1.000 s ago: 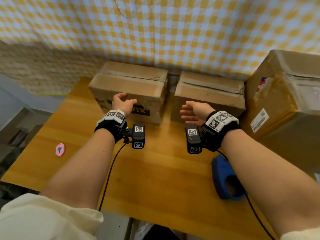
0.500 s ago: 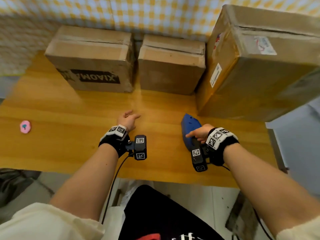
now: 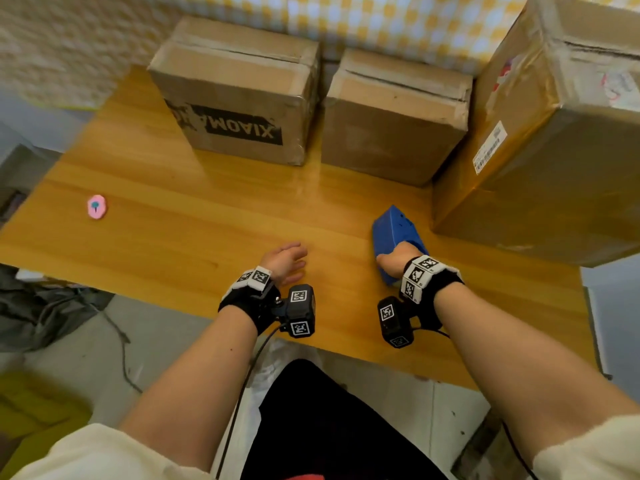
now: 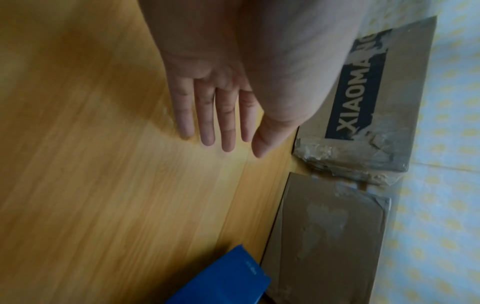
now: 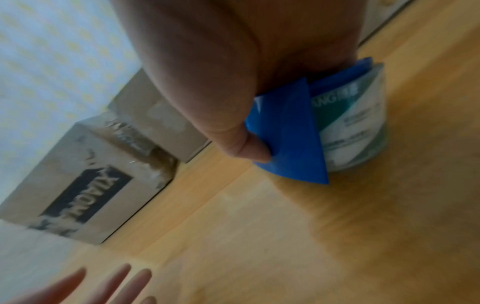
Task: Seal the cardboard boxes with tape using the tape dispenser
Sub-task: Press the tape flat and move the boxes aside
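Head view: 3 cardboard boxes at the back of the wooden table. XIAOMI-printed box on the left, plain box touching beside it, large box on the right. Top seams of the 2 smaller boxes look like open dark slits with no fresh strip across them, so judged unsealed; old tape remnants on corners only. Large box already looks wrapped in glossy tape. Sealing not begun; all of it is left, judged from this. Right hand curled onto the near end of the blue tape dispenser, which sits on the table just in front of the large box, well apart from both small boxes. Left hand flat, fingers straight, holding nothing, near the table's front edge. Pink round item far left.

Left wrist view: left hand spread over bare wood, fingers extended, empty; contact with wood unclear. XIAOMI-printed box and plain box beyond the fingertips. Corner of the tape dispenser at the bottom.

Right wrist view: blurry. Right hand wraps the tape dispenser, thumb pressed on its blue side plate; tape roll inside, bottom at the table. Lifted or not: cannot tell. Dispenser fully in the grip, boxes well away.
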